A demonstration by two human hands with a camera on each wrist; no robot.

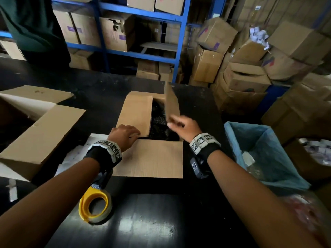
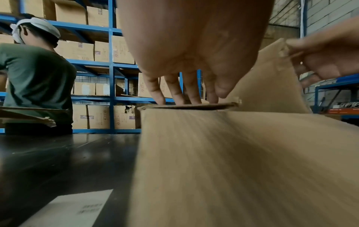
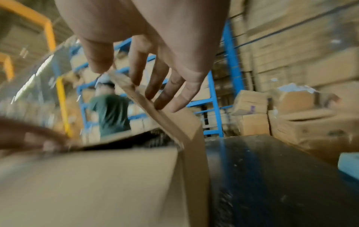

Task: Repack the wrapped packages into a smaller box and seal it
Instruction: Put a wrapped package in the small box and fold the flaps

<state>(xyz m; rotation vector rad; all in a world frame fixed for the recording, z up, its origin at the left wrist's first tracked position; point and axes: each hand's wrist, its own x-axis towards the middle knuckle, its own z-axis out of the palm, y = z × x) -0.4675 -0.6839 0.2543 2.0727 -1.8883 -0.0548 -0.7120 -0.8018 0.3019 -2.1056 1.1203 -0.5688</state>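
Head view, two hands, left hand (image 1: 124,134), right hand (image 1: 184,127), one box (image 1: 152,158)

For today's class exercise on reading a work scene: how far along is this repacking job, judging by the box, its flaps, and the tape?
Done: dark wrapped packages sit inside the small box. In hand: the left hand presses the left flap down, and the right hand folds the upright right flap. Left: the near flap is open, and the tape roll lies unused on the table.
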